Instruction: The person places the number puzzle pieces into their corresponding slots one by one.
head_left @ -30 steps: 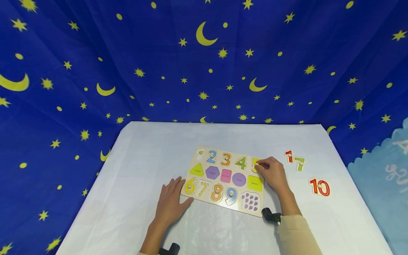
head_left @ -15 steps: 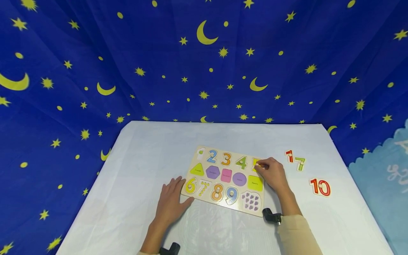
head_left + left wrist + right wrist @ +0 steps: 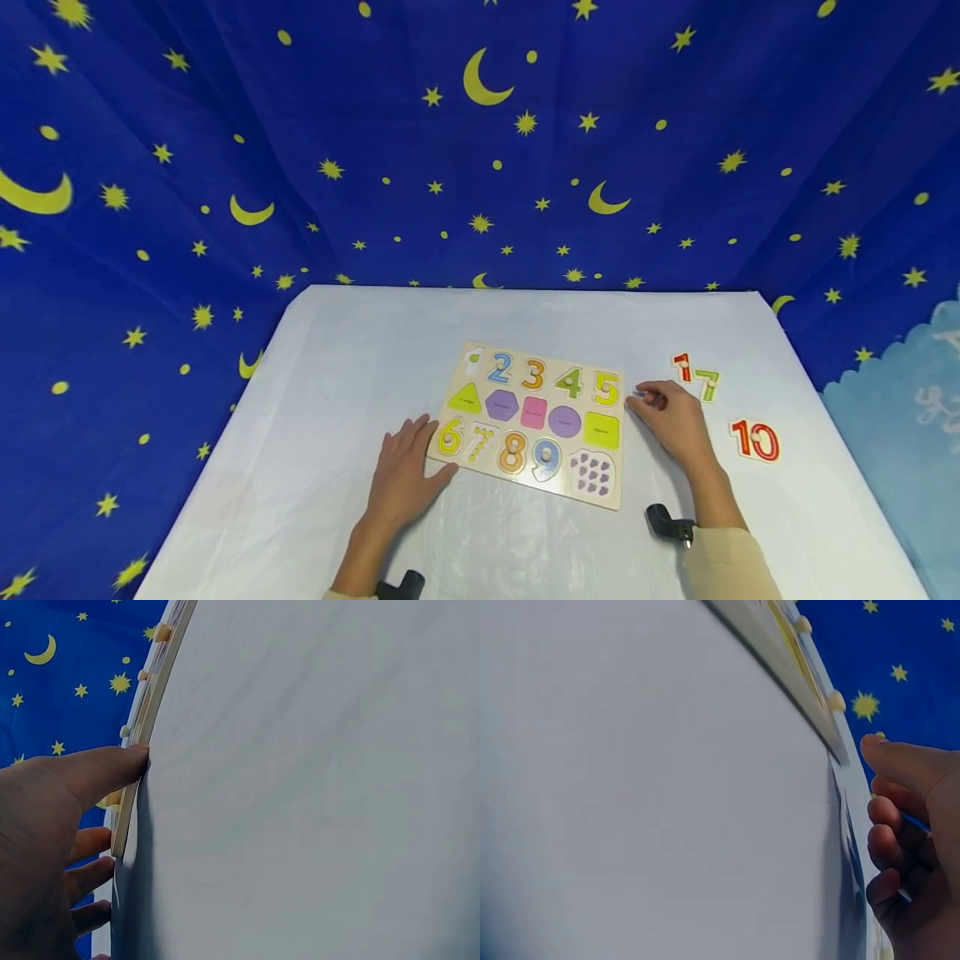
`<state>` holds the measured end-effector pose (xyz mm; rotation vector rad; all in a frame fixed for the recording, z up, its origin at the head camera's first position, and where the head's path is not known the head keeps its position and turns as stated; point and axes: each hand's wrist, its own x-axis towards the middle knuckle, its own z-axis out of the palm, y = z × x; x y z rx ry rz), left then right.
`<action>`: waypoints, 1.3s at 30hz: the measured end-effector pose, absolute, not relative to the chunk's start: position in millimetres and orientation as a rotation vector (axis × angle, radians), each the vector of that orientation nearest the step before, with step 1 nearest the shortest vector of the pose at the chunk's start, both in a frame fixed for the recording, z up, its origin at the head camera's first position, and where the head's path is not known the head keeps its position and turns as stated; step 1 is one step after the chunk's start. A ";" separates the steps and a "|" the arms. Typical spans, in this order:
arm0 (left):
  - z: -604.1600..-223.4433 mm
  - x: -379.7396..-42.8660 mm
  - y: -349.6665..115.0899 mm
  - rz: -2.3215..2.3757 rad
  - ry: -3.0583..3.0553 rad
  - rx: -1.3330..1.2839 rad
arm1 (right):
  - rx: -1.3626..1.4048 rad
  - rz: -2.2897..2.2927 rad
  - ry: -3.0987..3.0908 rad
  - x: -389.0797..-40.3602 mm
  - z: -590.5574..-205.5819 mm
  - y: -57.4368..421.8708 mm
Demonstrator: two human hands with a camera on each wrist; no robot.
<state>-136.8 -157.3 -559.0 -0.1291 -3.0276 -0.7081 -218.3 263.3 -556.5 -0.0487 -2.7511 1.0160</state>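
Across the table (image 3: 375, 350) — board (image 3: 534, 423) lengthwise, aslant

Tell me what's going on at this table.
A person is working on a pale rectangular wooden number puzzle board on a white-covered table. Their left grip touches its edge by the near left corner; their right grip is just off its right edge, with nothing visible in it. The yellow number 5 sits in place. The red number 1, green number 7 and red number 10 lie loose to the right, not yet fitted.
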 end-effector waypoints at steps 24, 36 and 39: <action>-557.2 -137.2 -155.4 -0.717 -3.051 -0.124 | -0.206 0.932 -2.753 -175.7 -541.2 323.8; -556.3 -136.7 -155.6 -0.708 -3.047 -0.142 | -0.418 0.943 -2.737 -157.1 -543.2 351.3; -556.5 -136.8 -155.5 -0.703 -3.052 -0.141 | -0.514 0.959 -2.735 -151.9 -542.5 356.5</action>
